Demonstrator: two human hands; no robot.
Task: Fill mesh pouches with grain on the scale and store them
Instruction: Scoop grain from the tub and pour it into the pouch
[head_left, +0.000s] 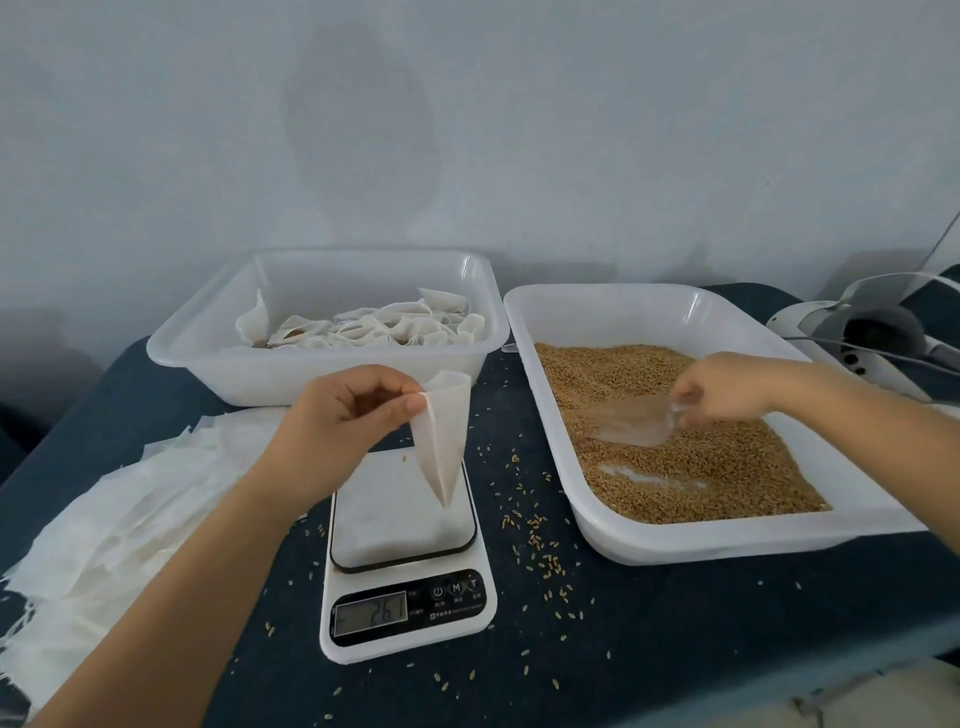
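My left hand (343, 415) pinches the top edge of a white mesh pouch (442, 436), which hangs open with its tip just above the platform of the white digital scale (400, 540). My right hand (727, 389) grips the handle of a clear plastic scoop (631, 423) lying in the brown grain (691, 467) inside the right-hand white tray (649, 543). The scale's display shows digits.
A white bin (332, 379) with several filled pouches stands behind the scale. A pile of empty pouches (109, 514) lies at the left. Loose grains (535, 535) are scattered on the dark cloth. A white device with cables (862, 332) sits at the far right.
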